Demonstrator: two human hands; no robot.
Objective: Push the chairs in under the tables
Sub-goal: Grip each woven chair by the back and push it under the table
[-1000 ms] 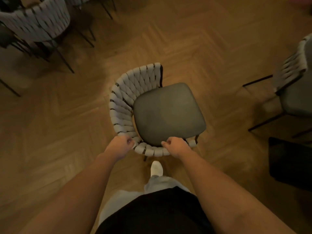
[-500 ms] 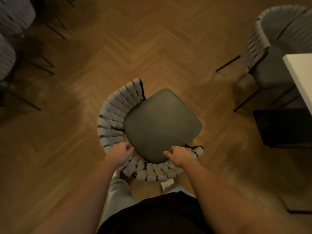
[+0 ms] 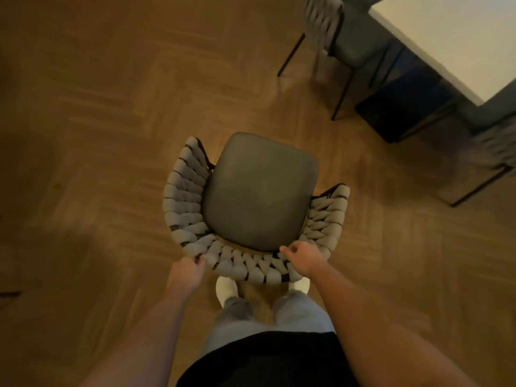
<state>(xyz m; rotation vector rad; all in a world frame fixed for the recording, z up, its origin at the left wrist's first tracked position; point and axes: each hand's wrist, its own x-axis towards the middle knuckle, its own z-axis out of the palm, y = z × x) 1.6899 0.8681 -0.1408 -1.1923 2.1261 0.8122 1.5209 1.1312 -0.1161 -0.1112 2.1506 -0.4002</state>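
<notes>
The right hand (image 3: 305,258) curls over the woven back of the chair (image 3: 259,191), thumb toward the seat. The left hand (image 3: 186,272) pinches the back's outer edge. The chair stands on the wood floor (image 3: 111,107), well apart from the white surface (image 3: 452,43) at upper right, where another chair (image 3: 335,32) sits.

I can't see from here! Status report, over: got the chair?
Left hand and right hand both grip the chair backrest. Table ahead right. Another chair already beside it.
</notes>
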